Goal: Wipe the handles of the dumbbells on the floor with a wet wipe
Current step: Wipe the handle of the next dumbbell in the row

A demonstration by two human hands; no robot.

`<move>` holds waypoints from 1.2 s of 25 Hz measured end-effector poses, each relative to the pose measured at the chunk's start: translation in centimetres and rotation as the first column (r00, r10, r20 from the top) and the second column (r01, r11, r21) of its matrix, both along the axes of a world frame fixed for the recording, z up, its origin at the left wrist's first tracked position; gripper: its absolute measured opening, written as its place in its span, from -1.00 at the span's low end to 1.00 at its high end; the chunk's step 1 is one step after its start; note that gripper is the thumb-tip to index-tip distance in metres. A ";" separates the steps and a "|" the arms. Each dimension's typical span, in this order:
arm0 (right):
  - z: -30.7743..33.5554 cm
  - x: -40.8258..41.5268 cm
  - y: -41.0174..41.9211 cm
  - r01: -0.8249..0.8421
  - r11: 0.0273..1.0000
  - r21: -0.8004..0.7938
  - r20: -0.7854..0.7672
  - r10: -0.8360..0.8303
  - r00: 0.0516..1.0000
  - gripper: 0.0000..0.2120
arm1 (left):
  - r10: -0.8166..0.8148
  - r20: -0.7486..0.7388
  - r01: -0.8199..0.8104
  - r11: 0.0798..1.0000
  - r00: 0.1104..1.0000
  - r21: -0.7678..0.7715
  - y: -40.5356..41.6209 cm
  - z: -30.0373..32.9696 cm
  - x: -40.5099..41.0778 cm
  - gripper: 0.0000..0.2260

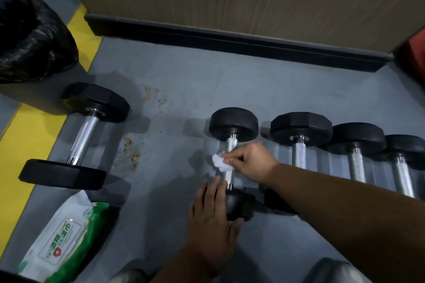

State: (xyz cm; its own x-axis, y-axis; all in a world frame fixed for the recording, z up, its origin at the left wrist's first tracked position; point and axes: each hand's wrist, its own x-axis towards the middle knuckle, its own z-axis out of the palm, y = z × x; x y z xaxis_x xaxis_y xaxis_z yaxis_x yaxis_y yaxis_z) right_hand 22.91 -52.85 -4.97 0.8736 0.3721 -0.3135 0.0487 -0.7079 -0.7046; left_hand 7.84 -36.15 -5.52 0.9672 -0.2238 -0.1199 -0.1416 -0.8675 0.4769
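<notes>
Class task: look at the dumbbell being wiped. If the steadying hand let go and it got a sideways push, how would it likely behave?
The dumbbell has round heads, so it would probably roll. It is likely heavy for its size. The left hand resting on its near head suggests steadying helps.

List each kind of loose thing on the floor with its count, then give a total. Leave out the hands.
Dumbbells: 5
Wipe: 1
Wipe pack: 1
Black bag: 1
Total: 8
</notes>
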 end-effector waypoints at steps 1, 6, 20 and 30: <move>0.2 -0.9 -0.1 -0.098 0.995 0.005 -0.022 0.098 0.995 -0.82 | -0.005 0.010 0.005 1.000 1.000 -0.006 0.1 -0.1 0.1 -0.27; -0.1 0.2 0.3 -0.231 0.973 -0.011 0.085 0.232 0.969 -0.84 | 0.013 0.035 -0.012 1.000 0.999 -0.029 0.7 -0.3 0.4 -0.29; -0.9 0.4 0.3 -0.263 0.957 -0.120 0.517 0.287 0.807 -0.97 | 0.028 0.031 -0.026 0.997 0.999 -0.067 1.5 0.3 0.9 -0.38; -1.8 1.6 0.7 -0.255 0.965 -0.060 0.483 0.251 0.839 -0.87 | -0.111 0.012 0.111 0.994 0.994 -0.018 0.3 1.8 1.6 -0.51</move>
